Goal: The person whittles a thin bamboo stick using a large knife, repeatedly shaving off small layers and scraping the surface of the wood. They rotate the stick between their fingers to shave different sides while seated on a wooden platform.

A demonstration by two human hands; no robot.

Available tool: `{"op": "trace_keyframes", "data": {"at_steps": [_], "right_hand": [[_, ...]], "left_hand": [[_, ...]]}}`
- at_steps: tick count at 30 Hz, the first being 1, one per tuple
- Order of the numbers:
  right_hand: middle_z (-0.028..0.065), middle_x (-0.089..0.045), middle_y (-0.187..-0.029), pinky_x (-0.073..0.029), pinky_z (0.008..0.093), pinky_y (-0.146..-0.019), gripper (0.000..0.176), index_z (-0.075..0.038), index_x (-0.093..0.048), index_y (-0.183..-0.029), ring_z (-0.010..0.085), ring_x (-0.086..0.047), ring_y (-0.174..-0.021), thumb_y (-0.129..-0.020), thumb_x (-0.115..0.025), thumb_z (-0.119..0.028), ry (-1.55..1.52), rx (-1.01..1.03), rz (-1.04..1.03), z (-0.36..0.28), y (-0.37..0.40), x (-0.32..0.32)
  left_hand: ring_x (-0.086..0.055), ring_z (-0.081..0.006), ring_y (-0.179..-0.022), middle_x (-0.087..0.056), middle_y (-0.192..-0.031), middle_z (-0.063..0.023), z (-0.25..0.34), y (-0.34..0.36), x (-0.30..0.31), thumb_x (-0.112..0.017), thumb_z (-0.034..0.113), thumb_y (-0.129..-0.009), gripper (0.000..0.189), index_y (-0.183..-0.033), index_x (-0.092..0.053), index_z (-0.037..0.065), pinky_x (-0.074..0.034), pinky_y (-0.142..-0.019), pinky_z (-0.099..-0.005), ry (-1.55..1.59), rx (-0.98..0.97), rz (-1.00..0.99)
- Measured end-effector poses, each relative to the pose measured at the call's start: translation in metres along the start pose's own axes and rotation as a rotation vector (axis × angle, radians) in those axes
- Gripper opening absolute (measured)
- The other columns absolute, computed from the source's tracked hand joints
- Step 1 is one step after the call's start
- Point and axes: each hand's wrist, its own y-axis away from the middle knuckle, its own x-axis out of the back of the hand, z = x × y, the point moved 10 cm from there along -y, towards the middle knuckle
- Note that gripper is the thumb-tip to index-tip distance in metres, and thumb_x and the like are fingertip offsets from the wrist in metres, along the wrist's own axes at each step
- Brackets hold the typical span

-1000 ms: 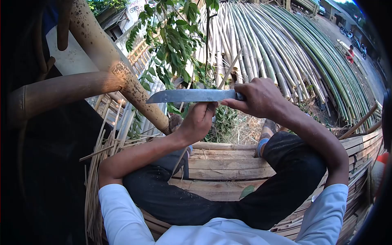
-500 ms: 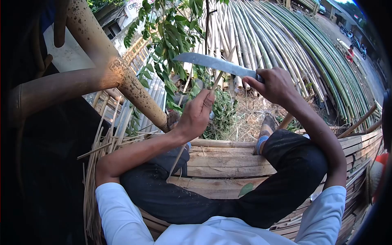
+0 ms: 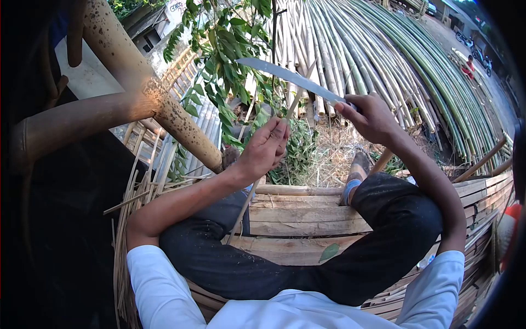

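My left hand (image 3: 264, 149) pinches a thin bamboo strip (image 3: 296, 101) that runs from beside my lap up past my fingers toward the stacked poles. My right hand (image 3: 371, 116) grips the handle of a long steel knife (image 3: 290, 78). The blade is raised and slants up to the left, its edge near the strip's upper part. I sit cross-legged in dark trousers on a platform of split bamboo slats (image 3: 307, 219).
A thick speckled bamboo post (image 3: 148, 88) slants down at the left, joined by a horizontal pole (image 3: 76, 123). Loose bamboo strips (image 3: 137, 186) lie by my left elbow. Many long green bamboo poles (image 3: 394, 60) are stacked ahead. A leafy branch (image 3: 224, 49) hangs in front.
The knife went from level just above my left hand to lifted and tilted up-left. My right hand rose and moved right. My left hand kept the strip and shifted up slightly.
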Motion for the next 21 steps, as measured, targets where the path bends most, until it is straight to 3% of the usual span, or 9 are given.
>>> {"op": "trace_keyframes", "data": {"at_steps": [2,5,6,8,11,16,18,21], "right_hand": [[0.0032,-0.046,-0.042,-0.037,0.0347,-0.042,0.062,-0.007,-0.063,-0.067,0.0176,-0.045,-0.035,-0.085,-0.047,-0.064,0.145,0.084,-0.089,-0.023,-0.001,-0.011],[0.0024,-0.046,-0.040,-0.039,0.0339,-0.040,0.062,-0.008,-0.063,-0.067,0.0163,-0.048,-0.035,-0.084,-0.047,-0.065,0.312,0.261,-0.129,-0.051,-0.003,-0.027],[0.0024,-0.046,-0.040,-0.039,0.0339,-0.040,0.062,-0.008,-0.063,-0.067,0.0163,-0.048,-0.035,-0.084,-0.047,-0.065,0.310,0.260,-0.128,-0.057,-0.003,-0.029],[0.0029,-0.047,-0.041,-0.040,0.0346,-0.041,0.055,-0.008,-0.061,-0.066,0.0172,-0.049,-0.035,-0.082,-0.055,-0.061,0.304,0.330,-0.115,-0.075,-0.001,-0.032],[0.0025,-0.048,-0.041,-0.041,0.0342,-0.040,0.055,-0.009,-0.061,-0.066,0.0165,-0.050,-0.035,-0.081,-0.055,-0.062,0.305,0.307,-0.169,-0.079,-0.005,-0.044],[0.0015,-0.046,-0.039,-0.038,0.0337,-0.038,0.057,-0.009,-0.062,-0.066,0.0157,-0.048,-0.033,-0.081,-0.055,-0.063,0.337,0.336,-0.155,-0.082,-0.006,-0.042],[-0.0005,-0.041,-0.037,-0.036,0.0301,-0.035,0.065,-0.010,-0.062,-0.062,0.0116,-0.042,-0.030,-0.082,-0.045,-0.070,0.399,0.344,-0.113,-0.080,-0.006,-0.039],[0.0014,-0.045,-0.038,-0.036,0.0320,-0.038,0.060,-0.008,-0.061,-0.064,0.0148,-0.044,-0.030,-0.082,-0.052,-0.065,0.391,0.272,-0.047,-0.060,-0.012,-0.029]], "left_hand": [[-0.023,-0.0029,-0.045,-0.028,-0.059,0.0057,-0.008,-0.002,0.004,-0.035,0.038,-0.099,0.031,-0.089,-0.042,0.010,-0.019,-0.039,-0.0199,0.055,0.070,-0.010],[-0.022,-0.0030,-0.045,-0.028,-0.059,0.0057,-0.014,0.000,0.003,-0.037,0.044,-0.097,0.036,-0.086,-0.043,0.011,-0.019,-0.040,-0.0206,0.074,0.113,-0.063],[-0.023,-0.0031,-0.046,-0.028,-0.059,0.0059,-0.021,0.002,0.005,-0.041,0.039,-0.098,0.034,-0.079,-0.043,0.011,-0.018,-0.041,-0.0214,0.121,0.168,-0.018],[-0.023,-0.0032,-0.046,-0.028,-0.059,0.0062,-0.022,0.003,0.004,-0.043,0.034,-0.097,0.031,-0.076,-0.043,0.012,-0.017,-0.041,-0.0216,0.116,0.192,-0.039],[-0.022,-0.0038,-0.044,-0.026,-0.058,0.0065,-0.026,0.007,0.000,-0.046,0.024,-0.094,0.027,-0.070,-0.040,0.013,-0.016,-0.040,-0.0228,0.143,0.240,-0.053],[-0.020,-0.0043,-0.039,-0.023,-0.055,0.0065,-0.022,0.011,-0.007,-0.040,0.031,-0.097,0.032,-0.069,-0.036,0.016,-0.013,-0.036,-0.0231,0.149,0.223,-0.174],[-0.019,-0.0041,-0.039,-0.023,-0.054,0.0064,-0.016,0.012,-0.009,-0.038,0.033,-0.098,0.032,-0.071,-0.036,0.016,-0.012,-0.036,-0.0228,0.180,0.216,-0.135],[-0.018,-0.0037,-0.038,-0.023,-0.054,0.0063,-0.008,0.012,-0.009,-0.031,0.040,-0.100,0.034,-0.076,-0.035,0.016,-0.012,-0.034,-0.0225,0.208,0.162,-0.126]]}}
